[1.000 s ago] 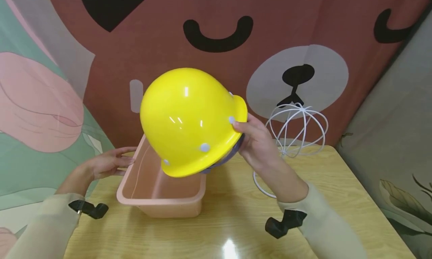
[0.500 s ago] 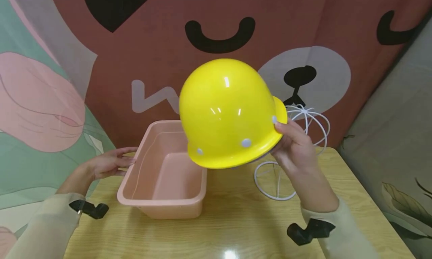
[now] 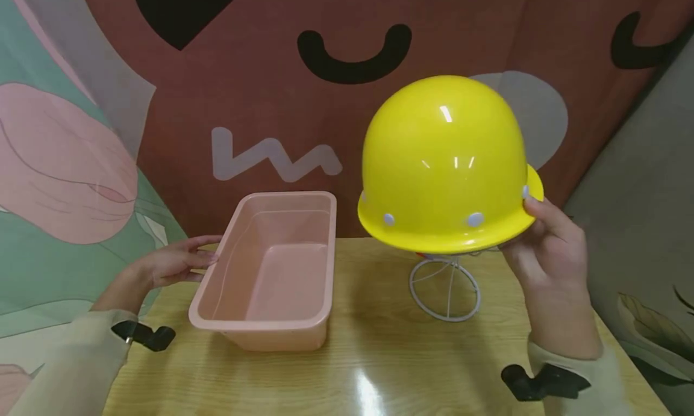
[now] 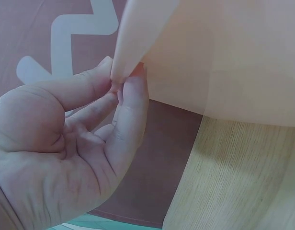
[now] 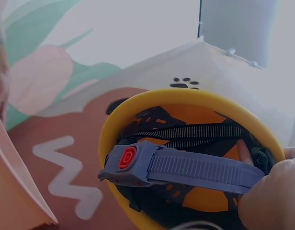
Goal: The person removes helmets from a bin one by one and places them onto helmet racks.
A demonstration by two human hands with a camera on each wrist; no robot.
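A yellow hard hat stands level over a white wire stand, whose upper part it hides; whether the hat touches the stand cannot be told. My right hand grips the hat's right brim, thumb on top and fingers underneath. From below, the hard hat shows a grey headband with a red button, with my right hand inside the rim. My left hand pinches the far left corner of the pink tub. Up close, my left hand has the tub's corner between thumb and fingers.
The pink tub is empty and sits left of centre on a wooden table. A printed curtain hangs right behind the table. The table's right edge lies just past the wire stand.
My right hand has carried the hard hat rightwards from above the pink tub to over the wire stand and levelled it. My left hand has stayed on the tub.
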